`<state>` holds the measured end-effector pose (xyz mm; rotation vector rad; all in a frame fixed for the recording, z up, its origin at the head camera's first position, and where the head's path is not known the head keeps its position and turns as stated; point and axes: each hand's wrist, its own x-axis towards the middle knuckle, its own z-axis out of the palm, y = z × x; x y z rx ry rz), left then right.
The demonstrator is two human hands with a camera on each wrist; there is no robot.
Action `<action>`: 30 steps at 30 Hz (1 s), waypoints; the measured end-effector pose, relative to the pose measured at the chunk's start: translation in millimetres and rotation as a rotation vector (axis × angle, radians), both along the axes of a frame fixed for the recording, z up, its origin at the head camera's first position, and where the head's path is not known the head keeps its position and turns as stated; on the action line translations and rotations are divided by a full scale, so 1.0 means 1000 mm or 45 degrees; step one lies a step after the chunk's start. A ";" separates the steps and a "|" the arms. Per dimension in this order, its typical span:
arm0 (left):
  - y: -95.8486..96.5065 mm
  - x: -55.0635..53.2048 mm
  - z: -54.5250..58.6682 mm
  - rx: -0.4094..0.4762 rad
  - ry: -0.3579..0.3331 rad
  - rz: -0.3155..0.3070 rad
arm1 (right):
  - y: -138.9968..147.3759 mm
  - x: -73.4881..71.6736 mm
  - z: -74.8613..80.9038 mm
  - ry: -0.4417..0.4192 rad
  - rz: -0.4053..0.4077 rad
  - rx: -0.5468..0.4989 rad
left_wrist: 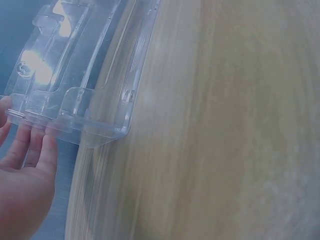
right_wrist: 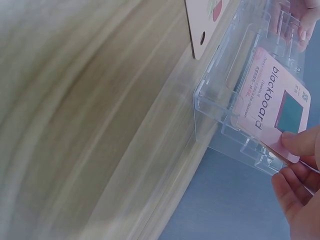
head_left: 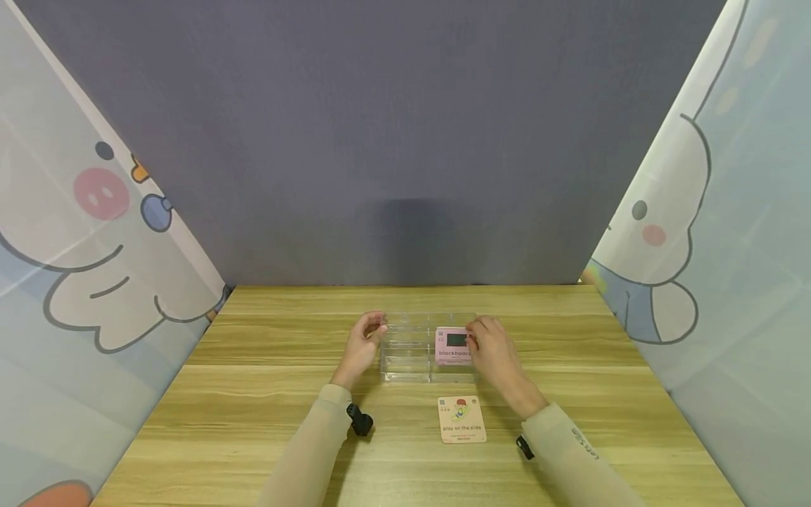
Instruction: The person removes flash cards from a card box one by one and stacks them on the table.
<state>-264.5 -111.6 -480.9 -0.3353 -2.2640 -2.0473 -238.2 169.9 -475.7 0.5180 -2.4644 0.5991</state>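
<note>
A clear plastic tiered rack (head_left: 405,366) stands on the wooden table, with stepped compartments in two columns. My left hand (head_left: 358,348) holds its upper left side; in the left wrist view several fingers (left_wrist: 48,155) touch the rack's side edge. With thumb and fingers, my right hand (head_left: 499,355) pinches the edge of a pink "blackboard" card (right_wrist: 272,97), which shows a dark green board. This card lies over the rack's right column, slightly tilted in the right wrist view. Whether its lower edge sits in a slot I cannot tell.
A cream "play on the slide" card (head_left: 462,431) lies flat on the table (head_left: 266,422) in front of the rack's right half. Behind the table rises a dark grey panel (head_left: 405,141). Cartoon-printed curtains (head_left: 747,296) flank both sides.
</note>
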 end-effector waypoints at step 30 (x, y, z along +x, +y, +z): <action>0.000 -0.008 -0.010 0.004 -0.010 0.006 | 0.004 -0.001 0.008 -0.107 0.033 -0.101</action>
